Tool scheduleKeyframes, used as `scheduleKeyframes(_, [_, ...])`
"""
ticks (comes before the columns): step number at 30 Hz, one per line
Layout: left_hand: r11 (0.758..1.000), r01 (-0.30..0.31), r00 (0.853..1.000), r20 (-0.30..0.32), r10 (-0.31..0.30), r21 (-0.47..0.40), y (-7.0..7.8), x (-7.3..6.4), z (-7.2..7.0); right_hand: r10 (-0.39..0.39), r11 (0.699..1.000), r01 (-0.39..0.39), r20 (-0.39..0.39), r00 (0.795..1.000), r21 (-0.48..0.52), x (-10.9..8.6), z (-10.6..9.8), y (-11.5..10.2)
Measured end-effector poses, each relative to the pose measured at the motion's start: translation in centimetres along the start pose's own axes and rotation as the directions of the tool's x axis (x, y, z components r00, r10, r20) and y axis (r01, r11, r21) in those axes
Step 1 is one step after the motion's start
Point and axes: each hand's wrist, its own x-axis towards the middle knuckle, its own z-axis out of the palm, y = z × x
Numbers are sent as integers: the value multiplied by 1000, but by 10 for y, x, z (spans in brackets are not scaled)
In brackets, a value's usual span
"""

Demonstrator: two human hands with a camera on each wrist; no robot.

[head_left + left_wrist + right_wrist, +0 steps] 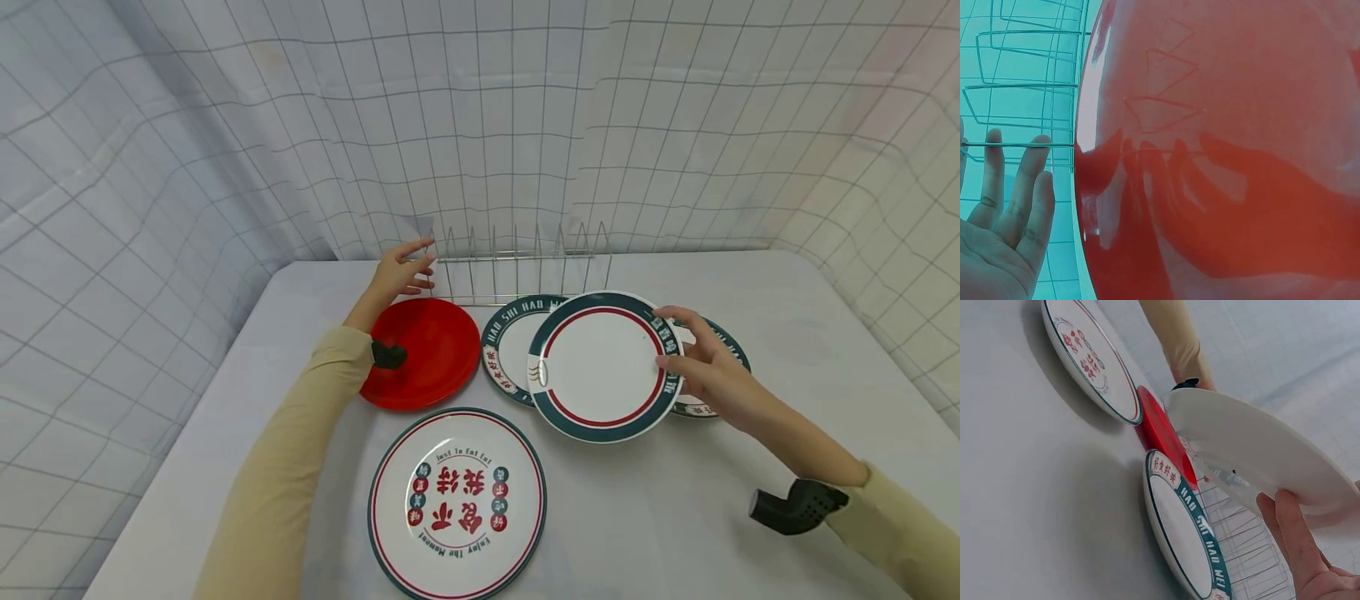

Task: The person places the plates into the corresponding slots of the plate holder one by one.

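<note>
My right hand pinches a white plate with a green-and-red rim by its right edge, thumb on the face, fingers behind. In the right wrist view, fingers support its pale underside. The held plate overlaps a green-rimmed plate in the head view. My left hand is at the left end of a wire dish rack, its fingertips at an end wire. Just in front of that hand, a red plate lies below the wrist.
Another green-rimmed plate lies at the right, partly hidden by the right hand and held plate. A large white plate with red lettering sits near the front of the white table. Gridded cloth hangs around the back and sides.
</note>
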Motion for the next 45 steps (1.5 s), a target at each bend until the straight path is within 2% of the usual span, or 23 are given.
scheduleKeyframes(3, [1000, 3, 1000, -2, -3, -9, -1, 0, 0, -12, 1000, 12, -18, 1000, -15, 9, 3, -3])
scheduleKeyframes(9, [999, -7, 1000, 0, 7, -43, -2, -1, 1, -32, 999, 33, -27, 999, 36, 27, 7, -12])
scheduleKeyframes(18, [1000, 2, 1000, 6, -2, -20, 0, -2, 1, -58, 995, 60, -32, 998, 80, 52, 12, -26])
scheduleKeyframes(32, [999, 11, 1000, -1, -11, -48, -1, -3, 4, -27, 1000, 27, -96, 995, -2, 95, 23, -51])
scheduleKeyframes(41, [999, -1, 1000, 10, 1, -54, -1, -6, 5, -7, 1000, 8, -101, 995, 10, 119, 30, -60])
scheduleKeyframes(45, [998, -8, 1000, 8, 9, -64, -3, -3, 7, -17, 1000, 16, -115, 993, -10, 129, 31, -61])
